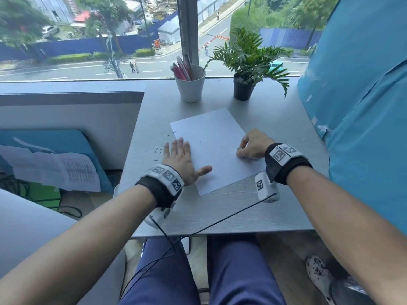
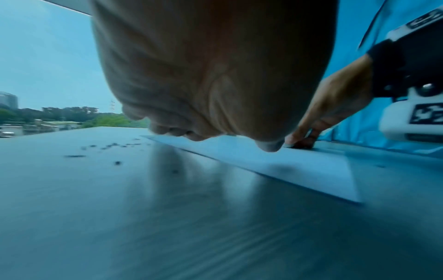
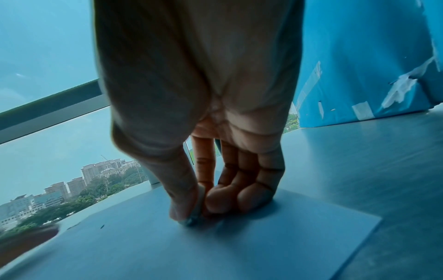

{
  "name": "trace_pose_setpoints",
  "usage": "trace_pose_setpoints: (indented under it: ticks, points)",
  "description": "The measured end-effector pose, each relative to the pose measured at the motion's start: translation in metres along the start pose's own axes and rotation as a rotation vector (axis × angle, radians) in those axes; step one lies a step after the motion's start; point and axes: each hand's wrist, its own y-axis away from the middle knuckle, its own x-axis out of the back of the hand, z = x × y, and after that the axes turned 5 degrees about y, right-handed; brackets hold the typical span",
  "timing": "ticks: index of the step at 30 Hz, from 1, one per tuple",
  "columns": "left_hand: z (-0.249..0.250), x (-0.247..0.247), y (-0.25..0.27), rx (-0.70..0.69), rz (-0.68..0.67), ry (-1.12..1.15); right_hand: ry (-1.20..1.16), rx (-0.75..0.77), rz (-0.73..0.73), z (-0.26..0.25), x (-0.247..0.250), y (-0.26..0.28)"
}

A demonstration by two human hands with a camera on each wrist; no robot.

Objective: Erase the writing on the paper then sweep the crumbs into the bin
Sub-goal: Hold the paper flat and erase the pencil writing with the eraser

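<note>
Meanwhile left hand (image 1: 179,158) lies flat, fingers straight, on paper (image 1: 214,148); right hand (image 1: 253,145) pinches eraser (image 1: 239,150)

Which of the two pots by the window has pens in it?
The white cup, left of the black plant pot, which holds a green fern instead.

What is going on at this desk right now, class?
A person sits at a grey table. The right hand pinches an eraser against the sheet of paper. The left hand lies flat on the paper's left edge. Dark crumbs lie on the table just left of the sheet.
</note>
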Motion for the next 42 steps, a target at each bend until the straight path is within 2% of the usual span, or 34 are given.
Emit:
trace_pose_setpoints:
  ticks: [3,5,10,12,15,16,17,19,21,22,24,31,33,35,39,42]
  points:
    - [0.034,0.000,0.000,-0.371,-0.039,0.005,0.005,-0.008,-0.004,0.000,0.000,-0.001]
    - [0.049,0.001,-0.010,-0.451,-0.118,0.063,0.002,-0.012,-0.008,-0.001,0.000,-0.001]
    - [0.021,0.005,-0.034,-0.288,-0.106,0.119,-0.015,-0.027,-0.027,0.000,0.001,-0.003]
    - [0.002,0.008,-0.033,-0.135,-0.097,0.102,-0.025,-0.033,-0.034,0.002,0.001,-0.005]
    - [-0.010,0.016,-0.029,0.168,-0.087,0.022,-0.028,-0.042,-0.044,0.002,0.001,-0.006]
    - [-0.006,0.018,-0.027,0.214,-0.066,-0.002,-0.031,-0.042,-0.051,0.002,0.001,-0.007]
    - [0.000,0.019,-0.026,0.184,-0.030,-0.022,-0.036,-0.046,-0.058,0.001,0.001,-0.008]
    - [0.019,0.015,-0.025,-0.092,0.025,-0.014,-0.037,-0.055,-0.069,0.000,0.002,-0.008]
    - [0.036,0.009,-0.024,-0.383,-0.055,0.029,-0.025,-0.054,-0.062,0.000,0.003,-0.006]
    - [0.040,0.006,-0.026,-0.434,-0.101,0.054,-0.022,-0.050,-0.057,0.000,0.003,-0.006]
    - [0.033,0.003,-0.035,-0.361,-0.111,0.114,-0.025,-0.043,-0.050,0.000,0.002,-0.005]
    - [-0.027,0.016,-0.051,0.184,-0.012,0.139,-0.013,-0.045,-0.053,0.001,0.002,-0.007]
    - [-0.029,0.015,-0.050,0.266,-0.008,0.162,-0.003,-0.040,-0.053,0.001,0.003,-0.008]
    - [-0.029,0.015,-0.052,0.225,0.036,0.197,-0.005,-0.032,-0.051,0.001,0.003,-0.008]
    - [-0.037,0.031,-0.066,0.049,0.127,0.243,-0.018,-0.038,-0.053,0.002,0.002,-0.008]
    - [-0.051,0.046,-0.079,0.055,0.158,0.276,-0.021,-0.038,-0.057,0.002,0.001,-0.010]
